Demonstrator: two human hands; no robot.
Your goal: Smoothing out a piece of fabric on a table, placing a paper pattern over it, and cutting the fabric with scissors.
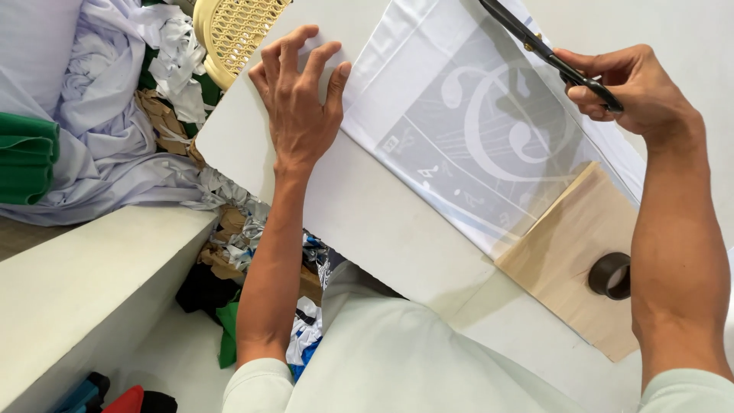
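Nearest to the camera: pale green shirt [397, 359] of the person, filling the bottom edge. Above it, white table [382, 222], set at a slant across the view.

Left hand [300, 103] flat on the table, fingers [290, 46] spread wide, palm down, holding nothing; fingertips close to the far table edge, the little finger side just beside the left border of the clear printed sheet [474, 130]. No grip closed on anything here, only pressing on the surface.

Right hand [631, 92] raised over the sheet at the upper right, grip closed around the handles of black scissors [547, 50]. Blades long and dark, pointing up and to the left, out of the top edge. Cannot tell whether the blades are apart or together.

Clear printed sheet lying flat on the table, with a large white curling sign and small musical marks on a grey field. Lower right corner of it resting over a light brown card [569, 252]. On this card, near the right forearm, dark roll of tape [610, 275] lying flat.

Left of the table: heap of white cloth [107, 145], folded green cloth [27, 157], scraps of brown paper [160, 115], and a yellow woven basket [233, 30] partly under the table edge. Low white ledge [84, 268] at the lower left.
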